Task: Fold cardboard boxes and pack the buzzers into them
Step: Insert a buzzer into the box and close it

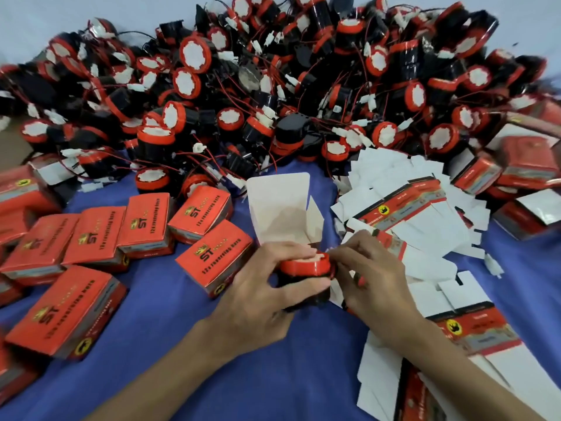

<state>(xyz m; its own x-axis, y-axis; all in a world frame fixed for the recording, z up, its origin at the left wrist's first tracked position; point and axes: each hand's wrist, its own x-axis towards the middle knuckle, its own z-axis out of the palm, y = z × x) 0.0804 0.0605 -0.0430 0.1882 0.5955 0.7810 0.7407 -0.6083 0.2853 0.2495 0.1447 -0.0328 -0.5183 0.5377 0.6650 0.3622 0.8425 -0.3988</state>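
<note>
One buzzer gripped in my left hand, right hand pinching its rim; open box lies just beyond.

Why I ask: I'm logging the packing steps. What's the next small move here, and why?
Probably slide the buzzer forward into the open box. The left hand grips its body and the right hand pinches its red rim, just in front of the box, whose lid flap stands up and whose white inside looks unfilled.
</note>
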